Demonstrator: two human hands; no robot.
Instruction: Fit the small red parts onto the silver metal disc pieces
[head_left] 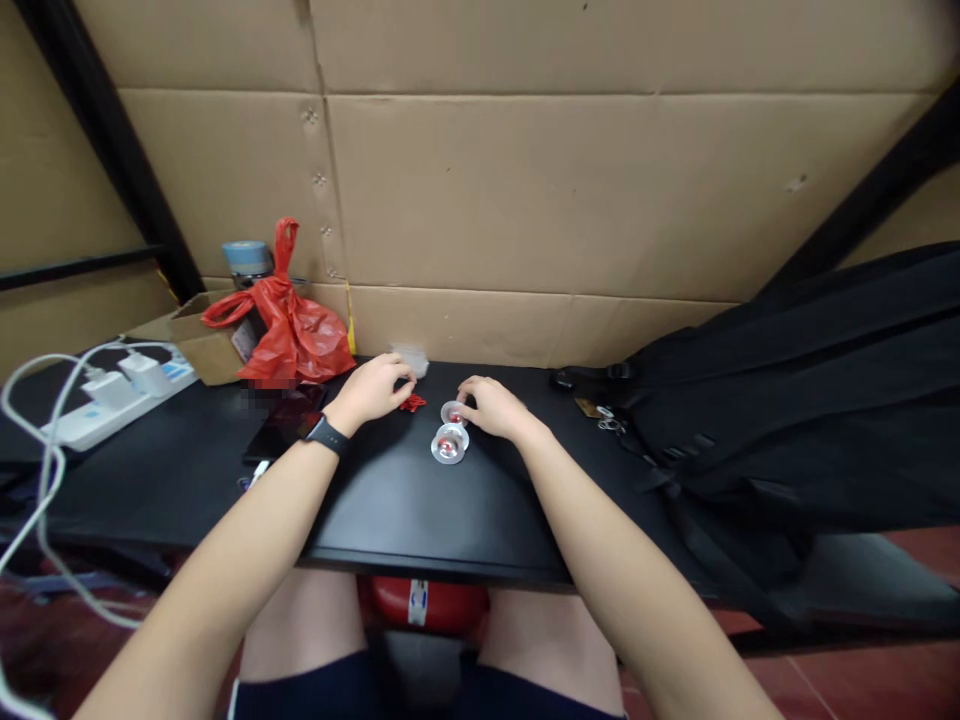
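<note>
The clear discs [448, 445] lay on the black table [442, 510], the nearest with its round face up toward the person, and their row ran away toward the cardboard wall [525, 200]. The right hand [491, 408] had its fingers curled but partly open, thumb and fingertips at the farthest disc's edge. The left hand [379, 387] bent its fingers toward its thumb just beside the red cords [412, 403], though whether they gripped a strand could not be told.
</note>
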